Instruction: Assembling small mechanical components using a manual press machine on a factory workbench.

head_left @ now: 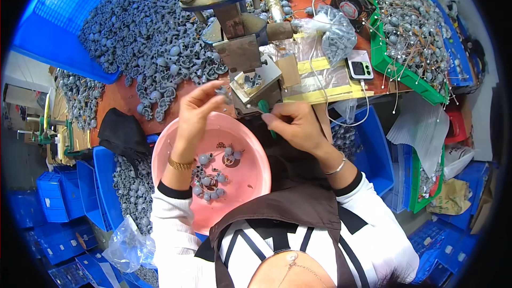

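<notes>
My left hand point(197, 108) is raised above the rim of a pink basin point(250, 133). Its thumb and fingertips pinch a small grey plastic part point(224, 94). Closed around a slim green-handled tool point(263, 106), my right hand point(294, 122) is just in front of the press. The tool's kind is hard to make out, since the fingers cover its middle. Between and beyond my hands stands a metal bench press point(237, 53). In the fixture block point(255, 81) at its base sits a grey piece. Several grey round-headed parts point(209, 181) lie in the basin.
A large heap of grey parts point(144, 37) spreads over the red-brown table, beside a blue crate point(58, 32). To the right are a plastic bag point(337, 32), a small fan point(352, 6), a white device with a cable point(360, 67) and a green tray point(380, 56) of wired parts.
</notes>
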{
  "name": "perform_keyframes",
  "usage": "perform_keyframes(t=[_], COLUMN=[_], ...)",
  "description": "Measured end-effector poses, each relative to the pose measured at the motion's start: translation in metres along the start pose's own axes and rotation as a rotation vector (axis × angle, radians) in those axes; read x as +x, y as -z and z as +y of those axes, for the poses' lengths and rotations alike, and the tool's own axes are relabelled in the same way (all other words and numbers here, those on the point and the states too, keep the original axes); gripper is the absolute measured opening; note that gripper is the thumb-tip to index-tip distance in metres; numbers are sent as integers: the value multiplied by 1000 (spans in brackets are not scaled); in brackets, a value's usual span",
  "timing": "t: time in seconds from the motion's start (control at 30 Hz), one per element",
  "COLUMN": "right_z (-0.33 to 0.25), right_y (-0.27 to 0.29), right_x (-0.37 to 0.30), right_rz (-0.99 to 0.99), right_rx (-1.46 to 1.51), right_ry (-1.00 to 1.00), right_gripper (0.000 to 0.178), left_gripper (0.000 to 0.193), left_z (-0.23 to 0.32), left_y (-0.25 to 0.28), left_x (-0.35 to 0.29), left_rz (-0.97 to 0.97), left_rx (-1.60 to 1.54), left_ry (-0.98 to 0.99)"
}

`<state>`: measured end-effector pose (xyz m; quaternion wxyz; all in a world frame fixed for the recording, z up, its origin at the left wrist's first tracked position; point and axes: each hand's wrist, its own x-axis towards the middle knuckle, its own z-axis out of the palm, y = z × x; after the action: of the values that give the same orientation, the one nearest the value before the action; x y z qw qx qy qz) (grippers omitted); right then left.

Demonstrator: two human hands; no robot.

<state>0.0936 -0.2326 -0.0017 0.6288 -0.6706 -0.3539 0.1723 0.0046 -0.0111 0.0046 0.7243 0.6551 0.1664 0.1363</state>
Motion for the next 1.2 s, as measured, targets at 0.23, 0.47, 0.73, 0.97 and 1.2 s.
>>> perform_keyframes(t=[0.23, 0.47, 0.73, 0.97, 1.2], right_z=[-9, -2, -3, 19, 26], right_y=[-14, -16, 5, 7, -10], right_x=[6, 4, 7, 18, 30], right_rz=[86, 47, -281, 186, -4], right_rx=[-56, 4, 882, 393, 192], right_ry=[33, 87, -573, -230, -67], right_gripper=[27, 21, 15, 11, 12], left_gripper=[28, 25, 18, 13, 30], left_z=[-1, 6, 19, 23, 10], left_y=[-28, -39, -45, -20, -53], left_x=[-19, -28, -29, -19, -26], left_rz=[-43, -168, -256, 415, 26], left_rx=[-154, -150, 641, 155, 965], left_ry=[-83, -24, -719, -425, -660])
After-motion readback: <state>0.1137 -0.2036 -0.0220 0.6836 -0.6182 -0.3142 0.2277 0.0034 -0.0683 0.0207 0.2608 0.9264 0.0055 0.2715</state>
